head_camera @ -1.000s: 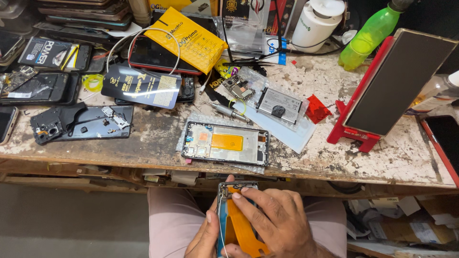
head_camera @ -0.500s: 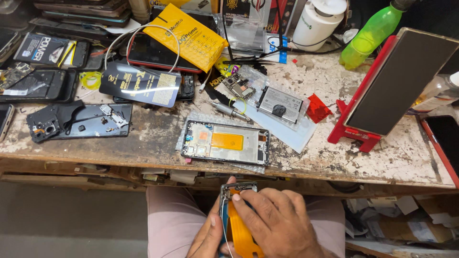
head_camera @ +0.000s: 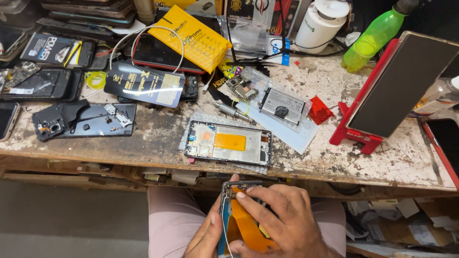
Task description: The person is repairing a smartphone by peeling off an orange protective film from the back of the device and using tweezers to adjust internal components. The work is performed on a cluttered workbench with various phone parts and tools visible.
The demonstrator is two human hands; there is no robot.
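Over my lap, below the bench edge, both hands hold an opened phone frame (head_camera: 238, 210) with an orange inner panel and a thin wire along its left side. My left hand (head_camera: 206, 239) grips its left edge from below. My right hand (head_camera: 282, 220) lies across the orange panel with fingertips on the frame's top left. On the worn bench (head_camera: 158, 129) right above lies a second opened phone frame (head_camera: 228, 149) with an orange patch, resting on a clear plastic sheet.
A phone battery (head_camera: 283, 106) and a circuit board (head_camera: 241, 87) lie on a white sheet. A red stand (head_camera: 368, 107) props up a dark tablet. A dark back cover (head_camera: 83, 122), several phones, yellow packets, a white jar (head_camera: 321, 21) and a green bottle (head_camera: 370, 40) crowd the back.
My hands and the held frame stay over my lap; the fingers of my right hand have shifted a little on the orange panel. The view has drifted slightly.
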